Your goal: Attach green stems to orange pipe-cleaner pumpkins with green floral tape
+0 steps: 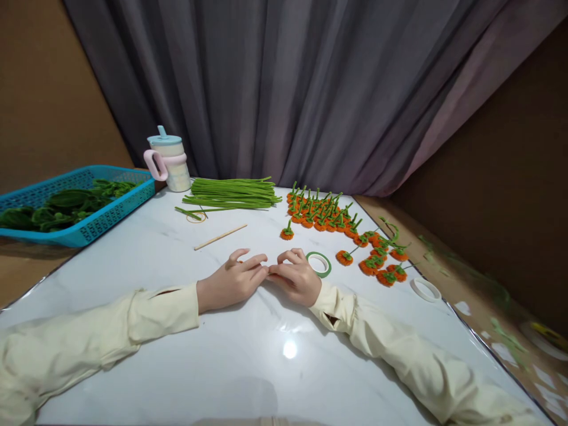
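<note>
our left hand [233,283] and right hand [298,280] meet, fingers curled nearly closed, on what we cannot tell; light, even pressure should serve us best.

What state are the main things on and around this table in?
Left hand: bent, an orange bit beside it
Right hand: bent, fingertips by the left's
Mug: upright, lid on
Basket: open, holding leaves
Stems: piled flat
Stick: lying flat
Flowers: grouped, many stem-up
Green tape: roll lying flat
White ring: lying flat
Curtain: drawn
</note>
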`<action>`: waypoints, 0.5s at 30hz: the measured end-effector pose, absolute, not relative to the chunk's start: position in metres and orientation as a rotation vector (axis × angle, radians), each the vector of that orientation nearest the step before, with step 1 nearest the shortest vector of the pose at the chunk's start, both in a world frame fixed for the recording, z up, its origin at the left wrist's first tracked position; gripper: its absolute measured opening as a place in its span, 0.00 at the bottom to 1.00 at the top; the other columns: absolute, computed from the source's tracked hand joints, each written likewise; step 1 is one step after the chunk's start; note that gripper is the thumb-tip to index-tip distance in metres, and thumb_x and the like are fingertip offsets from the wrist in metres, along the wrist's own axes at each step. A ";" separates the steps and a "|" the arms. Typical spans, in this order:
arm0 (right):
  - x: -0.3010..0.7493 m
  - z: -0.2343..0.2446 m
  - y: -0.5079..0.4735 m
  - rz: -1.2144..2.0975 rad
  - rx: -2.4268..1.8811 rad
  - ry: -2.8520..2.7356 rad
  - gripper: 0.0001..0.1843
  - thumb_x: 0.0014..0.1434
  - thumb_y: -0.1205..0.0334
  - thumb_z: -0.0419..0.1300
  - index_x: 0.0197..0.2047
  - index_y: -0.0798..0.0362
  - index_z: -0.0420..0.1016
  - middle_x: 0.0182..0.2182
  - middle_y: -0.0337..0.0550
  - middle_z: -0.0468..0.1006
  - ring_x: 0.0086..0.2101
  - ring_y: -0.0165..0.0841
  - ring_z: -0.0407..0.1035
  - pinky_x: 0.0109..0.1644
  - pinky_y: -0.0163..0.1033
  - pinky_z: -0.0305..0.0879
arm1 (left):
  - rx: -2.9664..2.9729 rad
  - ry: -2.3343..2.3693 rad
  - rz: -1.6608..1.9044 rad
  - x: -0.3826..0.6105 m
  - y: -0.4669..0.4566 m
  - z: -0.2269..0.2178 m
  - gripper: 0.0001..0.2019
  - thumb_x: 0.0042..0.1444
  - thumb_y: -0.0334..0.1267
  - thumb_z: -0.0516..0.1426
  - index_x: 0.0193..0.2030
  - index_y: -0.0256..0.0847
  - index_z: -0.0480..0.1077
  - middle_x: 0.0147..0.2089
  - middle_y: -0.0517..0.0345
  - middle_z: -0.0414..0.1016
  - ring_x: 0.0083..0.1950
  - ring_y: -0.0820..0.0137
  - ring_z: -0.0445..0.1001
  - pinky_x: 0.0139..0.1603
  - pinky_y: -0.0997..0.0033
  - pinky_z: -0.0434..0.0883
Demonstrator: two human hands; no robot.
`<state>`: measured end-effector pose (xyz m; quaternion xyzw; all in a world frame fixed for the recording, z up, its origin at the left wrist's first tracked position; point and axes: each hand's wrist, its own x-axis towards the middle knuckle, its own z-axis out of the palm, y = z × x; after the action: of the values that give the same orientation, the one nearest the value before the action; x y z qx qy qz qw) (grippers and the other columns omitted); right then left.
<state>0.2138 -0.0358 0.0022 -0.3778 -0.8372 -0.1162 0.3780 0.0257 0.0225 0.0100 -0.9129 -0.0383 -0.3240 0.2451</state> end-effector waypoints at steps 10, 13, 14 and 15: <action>0.215 0.004 -0.035 -0.102 -1.033 -2.098 0.11 0.61 0.59 0.55 0.32 0.55 0.74 0.22 0.40 0.71 0.31 0.31 0.64 0.39 0.40 0.53 | -2.495 -0.110 -0.849 0.026 0.021 0.012 0.14 0.59 0.23 0.44 0.32 0.36 0.68 0.30 0.58 0.74 0.47 0.74 0.70 0.59 0.65 0.47; 0.215 0.004 -0.035 -0.100 -1.012 -2.115 0.11 0.61 0.61 0.54 0.32 0.55 0.74 0.21 0.39 0.71 0.31 0.31 0.64 0.40 0.41 0.52 | -2.471 -0.116 -0.865 0.027 0.019 0.013 0.14 0.59 0.23 0.44 0.31 0.37 0.68 0.29 0.59 0.74 0.45 0.74 0.70 0.59 0.65 0.47; 0.215 0.004 -0.035 -0.112 -0.986 -2.125 0.11 0.62 0.62 0.53 0.32 0.55 0.74 0.20 0.39 0.71 0.31 0.31 0.63 0.40 0.41 0.52 | -2.468 -0.115 -0.870 0.027 0.019 0.012 0.14 0.59 0.23 0.44 0.31 0.37 0.68 0.29 0.58 0.74 0.45 0.74 0.70 0.59 0.65 0.46; 0.215 0.004 -0.035 -0.134 -0.958 -2.138 0.11 0.62 0.63 0.52 0.32 0.55 0.74 0.20 0.39 0.71 0.32 0.31 0.63 0.40 0.41 0.51 | -2.468 -0.111 -0.874 0.027 0.019 0.012 0.13 0.58 0.23 0.45 0.31 0.37 0.68 0.28 0.58 0.74 0.45 0.74 0.70 0.60 0.65 0.46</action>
<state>0.2150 -0.0346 0.0038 -0.3763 -0.8401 -0.0527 0.3871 0.0269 0.0192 0.0122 -0.9100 -0.0410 -0.3221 0.2577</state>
